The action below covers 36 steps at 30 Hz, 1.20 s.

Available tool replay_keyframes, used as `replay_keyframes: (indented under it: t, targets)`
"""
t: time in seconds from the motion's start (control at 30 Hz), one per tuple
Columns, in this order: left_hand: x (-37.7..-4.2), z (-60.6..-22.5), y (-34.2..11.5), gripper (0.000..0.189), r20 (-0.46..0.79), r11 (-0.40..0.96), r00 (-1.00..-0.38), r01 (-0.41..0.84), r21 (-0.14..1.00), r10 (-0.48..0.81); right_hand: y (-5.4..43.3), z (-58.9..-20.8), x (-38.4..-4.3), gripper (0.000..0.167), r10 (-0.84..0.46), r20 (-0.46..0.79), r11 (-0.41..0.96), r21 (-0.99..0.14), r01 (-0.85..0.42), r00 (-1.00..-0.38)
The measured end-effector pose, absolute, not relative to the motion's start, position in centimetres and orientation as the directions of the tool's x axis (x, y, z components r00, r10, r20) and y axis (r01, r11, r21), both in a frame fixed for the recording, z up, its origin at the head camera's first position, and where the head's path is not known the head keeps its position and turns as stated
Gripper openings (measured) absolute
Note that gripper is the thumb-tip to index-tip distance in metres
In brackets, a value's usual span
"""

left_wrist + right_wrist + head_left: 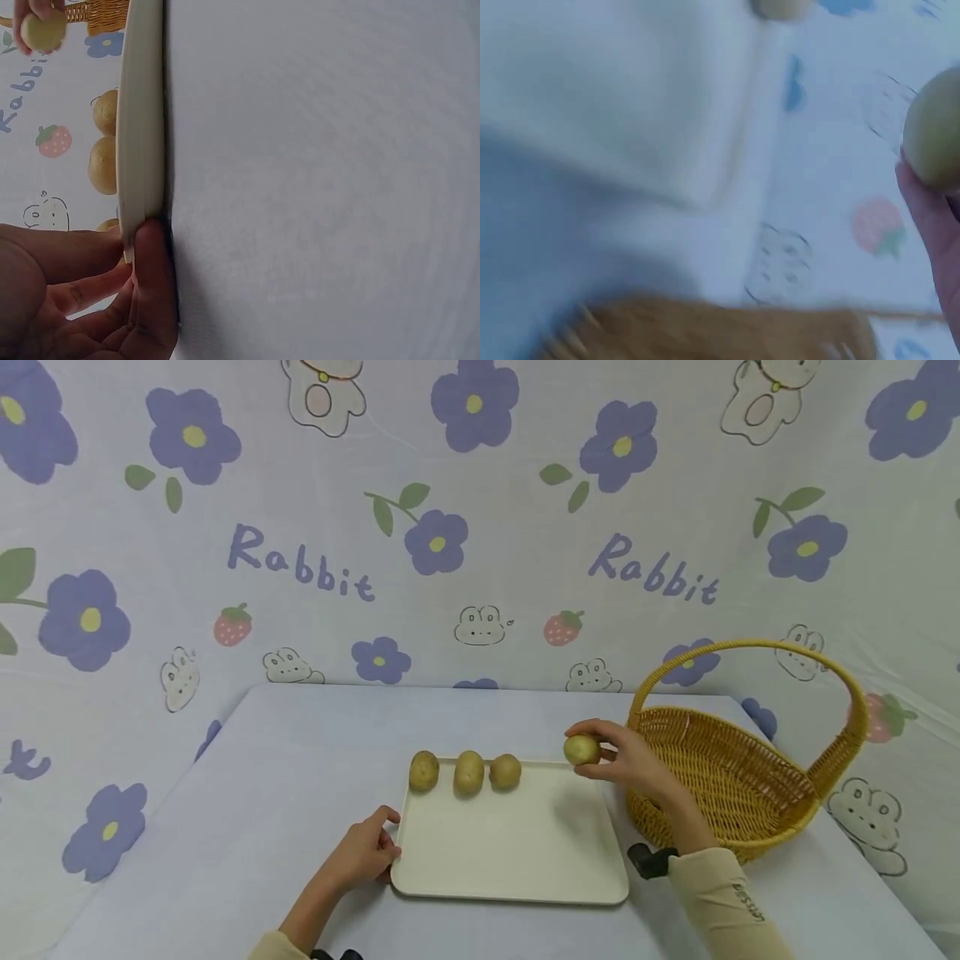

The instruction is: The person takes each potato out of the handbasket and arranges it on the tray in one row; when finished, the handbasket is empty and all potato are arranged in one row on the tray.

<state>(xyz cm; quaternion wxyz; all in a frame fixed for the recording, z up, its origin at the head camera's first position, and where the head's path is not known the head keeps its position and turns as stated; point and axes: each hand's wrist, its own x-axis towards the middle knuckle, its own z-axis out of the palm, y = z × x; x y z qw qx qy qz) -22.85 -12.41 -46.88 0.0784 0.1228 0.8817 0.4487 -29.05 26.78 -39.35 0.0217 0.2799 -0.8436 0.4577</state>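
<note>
My right hand (pixel 626 762) grips a potato (pixel 581 749) in the air above the far right corner of a cream tray (pixel 510 852). The same potato (pixel 934 135) shows at the right edge of the right wrist view, with a finger against it. Three more potatoes sit in a row along the tray's far side: one at the left corner (pixel 424 771), an upright oval one (pixel 468 773) and a rounder one (pixel 506 772). At the tray's left edge my left hand (pixel 366 850) pinches the rim between thumb and fingers, as the left wrist view shows close up.
A woven wicker basket (pixel 720 718) with a tall arched handle stands right of the tray, close by my right forearm. The white table (pixel 300 760) ends at a patterned cloth backdrop (pixel 480 527) with flowers and rabbits.
</note>
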Motion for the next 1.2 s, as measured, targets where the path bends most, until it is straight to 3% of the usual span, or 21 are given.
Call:
replay_keyframes:
  t: [0.23,0.37,0.6,0.93,1.2]
  targets:
    - [-22.9,-46.9,-12.6,0.037,-0.03,0.565,-0.956,0.146,0.812,0.291,23.2,-43.2,-31.0,0.046,-0.491,0.309,0.566,-0.598,-0.568,-0.815]
    - [-22.8,-46.8,-12.5,0.037,-0.028,0.556,-0.954,0.15,0.818,0.299,22.3,-44.6,-31.5,0.046,-0.478,0.276,0.638,-0.544,-0.545,-0.834]
    - [-22.9,-46.9,-12.6,0.037,-0.022,0.553,-0.951,0.161,0.818,0.309,21.6,-45.8,-32.1,0.047,-0.394,0.176,0.706,-0.571,-0.42,-0.902]
    - [-22.7,-46.6,-12.6,0.037,-0.015,0.554,-0.954,0.162,0.817,0.3,21.8,-45.4,-32.0,0.041,-0.463,0.225,0.652,-0.569,-0.501,-0.857]
    - [-22.8,-46.8,-12.5,0.036,-0.011,0.563,-0.954,0.167,0.809,0.3,22.1,-45.7,-32.0,0.066,-0.487,0.27,0.608,-0.578,-0.544,-0.831]
